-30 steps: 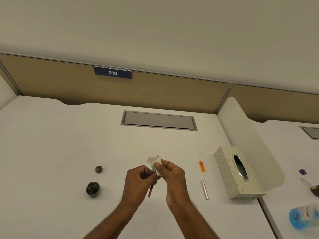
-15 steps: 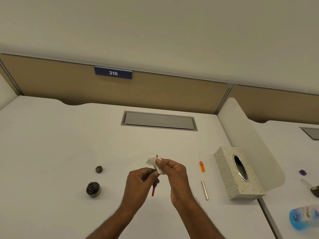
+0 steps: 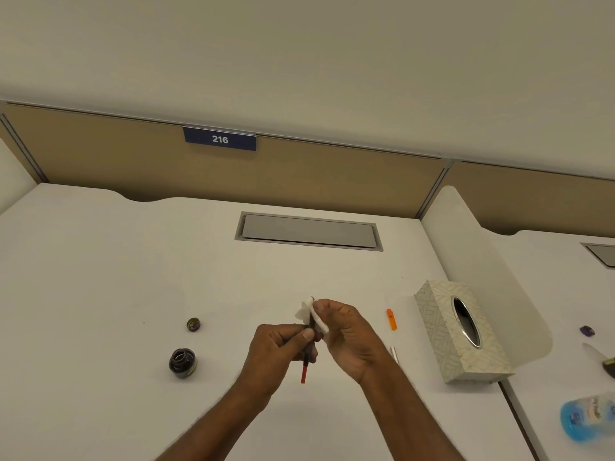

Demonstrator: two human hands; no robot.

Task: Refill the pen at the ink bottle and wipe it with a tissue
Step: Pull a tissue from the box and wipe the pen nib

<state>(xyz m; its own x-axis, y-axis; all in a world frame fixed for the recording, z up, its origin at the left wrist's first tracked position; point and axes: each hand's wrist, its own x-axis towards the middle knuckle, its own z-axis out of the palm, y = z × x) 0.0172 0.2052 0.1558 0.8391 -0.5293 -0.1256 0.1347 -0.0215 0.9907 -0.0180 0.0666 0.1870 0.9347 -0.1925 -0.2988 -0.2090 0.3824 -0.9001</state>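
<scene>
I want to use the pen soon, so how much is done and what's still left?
The filling looks finished: the ink bottle stands open, away from the hands, with its cap beside it. Now the left hand holds the pen while the right hand pinches a tissue around its tip. Probably left: finishing the wipe and capping the bottle.

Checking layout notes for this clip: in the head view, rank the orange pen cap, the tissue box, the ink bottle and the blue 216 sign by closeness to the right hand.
1. Orange pen cap: on the desk just right of the right hand.
2. Tissue box: farther right, by the divider.
3. Ink bottle: open, on the left, beyond the left hand.
4. 216 sign: up on the back partition.
</scene>
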